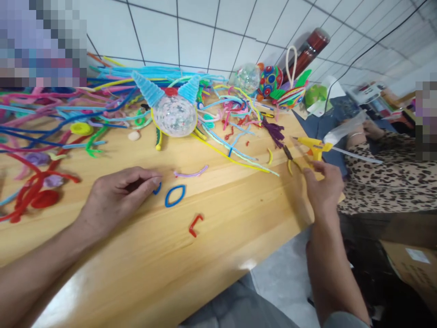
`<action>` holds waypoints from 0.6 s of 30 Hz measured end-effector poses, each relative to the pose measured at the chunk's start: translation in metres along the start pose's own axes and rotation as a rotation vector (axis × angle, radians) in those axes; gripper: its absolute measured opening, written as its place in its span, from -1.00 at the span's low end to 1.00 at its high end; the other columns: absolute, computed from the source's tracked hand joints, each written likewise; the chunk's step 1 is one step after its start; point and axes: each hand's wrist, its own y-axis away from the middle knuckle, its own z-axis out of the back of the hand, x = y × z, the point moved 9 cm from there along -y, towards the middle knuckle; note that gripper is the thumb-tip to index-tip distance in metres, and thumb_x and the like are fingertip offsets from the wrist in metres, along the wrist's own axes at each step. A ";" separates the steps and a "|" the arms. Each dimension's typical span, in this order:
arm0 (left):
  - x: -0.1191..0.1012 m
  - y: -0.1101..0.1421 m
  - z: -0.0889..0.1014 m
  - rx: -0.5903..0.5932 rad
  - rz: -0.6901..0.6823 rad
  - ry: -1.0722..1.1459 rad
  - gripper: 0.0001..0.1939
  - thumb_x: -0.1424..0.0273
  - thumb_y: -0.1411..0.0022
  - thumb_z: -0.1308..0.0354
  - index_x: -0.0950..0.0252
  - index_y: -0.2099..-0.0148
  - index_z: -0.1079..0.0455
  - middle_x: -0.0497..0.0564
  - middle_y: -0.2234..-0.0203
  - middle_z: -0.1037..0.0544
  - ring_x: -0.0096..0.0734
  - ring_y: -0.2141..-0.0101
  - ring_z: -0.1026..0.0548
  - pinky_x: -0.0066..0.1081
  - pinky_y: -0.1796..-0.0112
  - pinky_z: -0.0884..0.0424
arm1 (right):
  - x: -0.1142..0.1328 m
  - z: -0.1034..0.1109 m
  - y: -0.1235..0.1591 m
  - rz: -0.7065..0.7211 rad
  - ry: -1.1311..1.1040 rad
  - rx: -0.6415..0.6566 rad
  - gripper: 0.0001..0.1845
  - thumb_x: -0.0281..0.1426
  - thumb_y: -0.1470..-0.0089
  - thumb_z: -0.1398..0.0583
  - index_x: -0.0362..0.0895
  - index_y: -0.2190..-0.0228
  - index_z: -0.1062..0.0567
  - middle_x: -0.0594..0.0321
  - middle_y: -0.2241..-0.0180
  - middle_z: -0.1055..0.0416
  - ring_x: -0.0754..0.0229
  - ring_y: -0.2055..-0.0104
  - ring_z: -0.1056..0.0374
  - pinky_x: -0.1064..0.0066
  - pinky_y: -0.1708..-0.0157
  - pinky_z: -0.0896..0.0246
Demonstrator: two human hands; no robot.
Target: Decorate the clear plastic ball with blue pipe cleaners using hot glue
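Left forearm [51, 269] nearest. Left hand [118, 196] pinches a small blue piece [157, 188], thumb to fingertips, just beside a blue loop [184, 193] on the table [232, 255]. Right hand [324, 187] closed round the handle of a yellow glue gun [312, 143]. Judgement: grip the piece by its edge, fingertips well clear of the nozzle. Cardboard box [392, 257], lower right: white label [418, 255], print illegible. No brand readable.

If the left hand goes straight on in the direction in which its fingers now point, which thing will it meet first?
Probably the left hand would meet the thin, lilac, fuzzy strip first; the blue, fuzzy, oval loop lies just beside that line, though depth is unclear.
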 end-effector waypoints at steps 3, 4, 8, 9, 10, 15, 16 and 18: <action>0.000 0.000 0.000 -0.003 0.012 -0.011 -0.69 0.08 -0.28 -0.31 0.19 0.22 -0.71 -0.04 0.34 -0.80 -0.37 0.37 -0.70 -0.50 0.29 -0.58 | 0.089 -0.018 0.019 0.344 -0.100 0.196 -0.81 -0.24 -0.36 -0.25 0.05 0.16 -0.70 0.10 0.18 -0.65 -0.12 0.07 -0.56 -0.05 -0.05 -0.46; 0.000 0.000 0.000 -0.006 0.013 -0.014 -0.68 0.07 -0.28 -0.31 0.20 0.22 -0.71 -0.04 0.34 -0.80 -0.37 0.36 -0.70 -0.50 0.29 -0.58 | 0.113 -0.028 0.025 0.420 -0.111 0.274 -0.78 -0.28 -0.38 -0.23 0.07 0.17 -0.72 0.11 0.18 -0.66 -0.10 0.08 -0.55 0.00 0.00 -0.46; -0.003 -0.001 -0.001 0.000 -0.016 0.019 -0.70 0.10 -0.28 -0.30 0.21 0.24 -0.71 -0.04 0.38 -0.78 -0.39 0.40 -0.66 -0.49 0.32 -0.55 | 0.164 -0.069 0.034 0.610 -0.057 0.480 -0.67 -0.42 -0.35 -0.19 0.09 0.13 -0.77 0.14 0.17 -0.67 -0.04 0.10 -0.50 0.09 0.02 -0.41; -0.005 -0.001 -0.002 0.009 -0.030 0.034 -0.70 0.11 -0.28 -0.30 0.21 0.25 -0.71 -0.04 0.40 -0.77 -0.39 0.42 -0.65 -0.49 0.34 -0.53 | 0.166 -0.077 0.032 0.623 -0.033 0.494 -0.66 -0.42 -0.34 -0.18 0.07 0.13 -0.77 0.14 0.18 -0.66 -0.04 0.10 -0.49 0.10 0.02 -0.40; -0.006 -0.001 -0.003 0.019 -0.043 0.049 -0.71 0.12 -0.28 -0.30 0.22 0.26 -0.71 -0.04 0.41 -0.76 -0.40 0.43 -0.63 -0.49 0.36 -0.51 | 0.167 -0.083 0.029 0.627 -0.010 0.498 -0.67 -0.42 -0.35 -0.18 0.06 0.13 -0.77 0.13 0.18 -0.66 -0.04 0.10 -0.47 0.11 0.03 -0.39; -0.007 -0.002 -0.005 0.042 -0.044 0.091 -0.71 0.16 -0.29 -0.31 0.25 0.22 -0.73 -0.01 0.36 -0.78 -0.41 0.40 -0.62 -0.49 0.33 -0.50 | 0.164 -0.096 0.018 0.623 -0.040 0.533 -0.74 -0.33 -0.40 -0.20 0.00 0.30 -0.67 0.09 0.23 -0.63 -0.04 0.15 -0.46 0.08 0.00 -0.39; -0.006 -0.002 -0.006 0.045 -0.038 0.097 -0.71 0.17 -0.29 -0.31 0.26 0.21 -0.73 -0.01 0.35 -0.79 -0.41 0.39 -0.63 -0.49 0.31 -0.51 | 0.165 -0.093 0.016 0.605 -0.100 0.547 -0.76 -0.32 -0.40 -0.21 0.00 0.32 -0.64 0.09 0.23 -0.62 -0.05 0.14 -0.48 0.07 0.00 -0.40; -0.005 -0.002 -0.007 0.054 -0.023 0.103 -0.70 0.16 -0.29 -0.30 0.27 0.19 -0.73 0.00 0.35 -0.79 -0.40 0.37 -0.63 -0.49 0.30 -0.51 | 0.168 -0.080 0.008 0.518 -0.276 0.546 -0.80 -0.29 -0.39 -0.23 0.01 0.31 -0.58 0.11 0.21 -0.61 -0.03 0.11 -0.50 0.09 0.02 -0.43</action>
